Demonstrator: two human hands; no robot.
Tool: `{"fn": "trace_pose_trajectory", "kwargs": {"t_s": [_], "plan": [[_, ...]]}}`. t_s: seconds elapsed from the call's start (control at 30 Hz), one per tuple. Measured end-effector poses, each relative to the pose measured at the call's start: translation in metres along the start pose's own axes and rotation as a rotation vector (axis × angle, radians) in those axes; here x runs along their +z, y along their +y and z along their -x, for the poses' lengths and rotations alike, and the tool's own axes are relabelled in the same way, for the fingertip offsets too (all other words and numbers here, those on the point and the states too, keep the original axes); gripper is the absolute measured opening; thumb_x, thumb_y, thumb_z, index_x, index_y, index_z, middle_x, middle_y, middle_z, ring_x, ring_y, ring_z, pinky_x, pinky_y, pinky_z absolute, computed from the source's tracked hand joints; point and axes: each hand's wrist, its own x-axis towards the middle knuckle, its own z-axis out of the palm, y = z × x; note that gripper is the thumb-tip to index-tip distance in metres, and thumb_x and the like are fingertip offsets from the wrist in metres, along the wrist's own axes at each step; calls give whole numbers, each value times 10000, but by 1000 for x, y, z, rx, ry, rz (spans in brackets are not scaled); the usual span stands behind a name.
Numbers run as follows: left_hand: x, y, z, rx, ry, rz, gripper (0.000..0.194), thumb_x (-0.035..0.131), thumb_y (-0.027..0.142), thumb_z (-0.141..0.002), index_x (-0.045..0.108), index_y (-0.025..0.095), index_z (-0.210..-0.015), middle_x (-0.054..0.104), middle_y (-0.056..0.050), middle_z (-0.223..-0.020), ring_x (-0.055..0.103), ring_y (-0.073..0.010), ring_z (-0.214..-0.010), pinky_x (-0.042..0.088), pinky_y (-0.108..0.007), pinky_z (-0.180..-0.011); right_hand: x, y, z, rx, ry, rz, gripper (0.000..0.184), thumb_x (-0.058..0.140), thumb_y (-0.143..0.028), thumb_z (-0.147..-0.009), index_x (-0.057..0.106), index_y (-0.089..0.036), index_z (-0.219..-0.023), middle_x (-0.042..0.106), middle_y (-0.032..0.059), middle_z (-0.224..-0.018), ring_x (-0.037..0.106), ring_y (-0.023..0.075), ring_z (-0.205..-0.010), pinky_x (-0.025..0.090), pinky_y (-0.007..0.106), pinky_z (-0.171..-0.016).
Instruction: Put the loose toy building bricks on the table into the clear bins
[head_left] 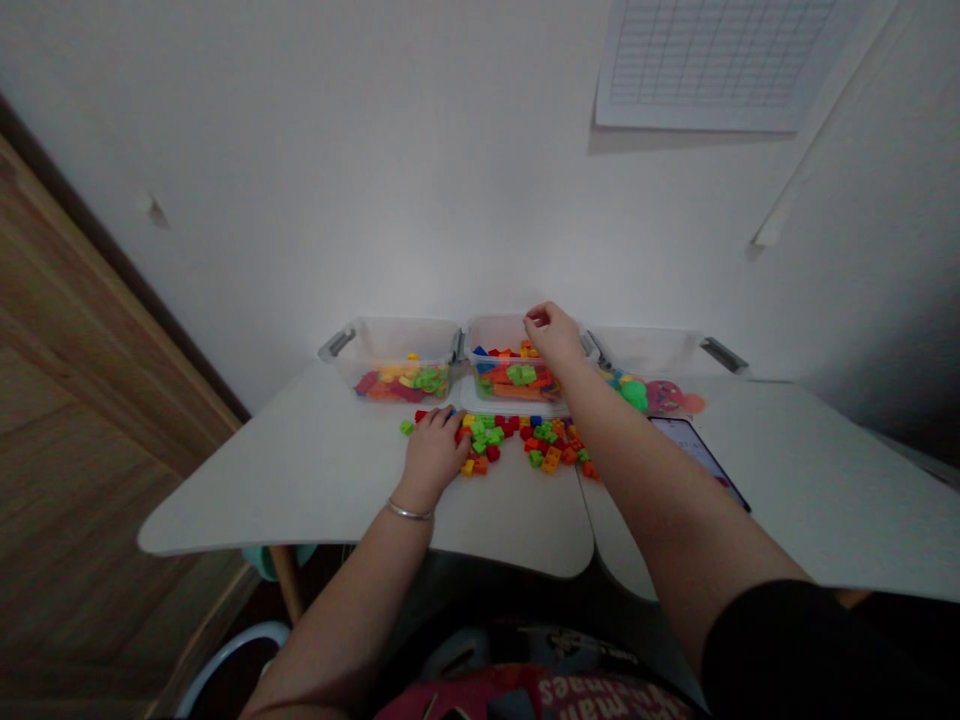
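My left hand (433, 452) lies palm down on the edge of a spread of loose plastic building bricks (517, 440) in red, green, yellow, orange and blue, its fingertips among them. A metal bangle circles that wrist. My right hand (553, 335) hangs over the far rim of a clear plastic bin (495, 332) holding mixed bricks, its fingertips pinched together. Whether those fingers hold a brick is hidden. Another clear bin (397, 345) with bricks stands to the left.
A third clear bin (645, 350) at the right holds green and pink items. A phone (697, 455) lies on the white table (300, 480) under my right arm. The bins stand against a white wall, with a wooden panel (90, 350) at the left.
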Motion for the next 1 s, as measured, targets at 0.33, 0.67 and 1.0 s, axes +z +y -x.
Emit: {"fn": "trace_pose_trajectory", "kwargs": {"t_s": [0.33,0.67,1.0], "plan": [[-1,0,1,0,-2,0,438,483,326,-909,611,173,-1299,593,-112,-1365,516,-282,-1264,407,-438,-1089,-1,-11,111,-405,35,-109,193,537,-237,-834,630,-199,-999,680,93,-1026,593,234,-999,467,409,-934],[1,0,1,5,19,10,437,486,314,-901,607,176,-1298,592,-111,-1365,523,-275,-1256,406,-433,-1091,14,0,188,-572,-385,322,282,537,-187,-879,680,-173,-1122,670,128,-1186,516,293,-1199,419,479,-1027],[-1,1,2,4,13,16,436,483,317,-906,606,171,-1298,592,-119,-1364,520,-274,-1258,405,-440,-1090,14,-3,187,-602,-434,471,181,512,-208,-893,672,-168,-966,674,118,-997,556,261,-949,452,398,-876]]}}
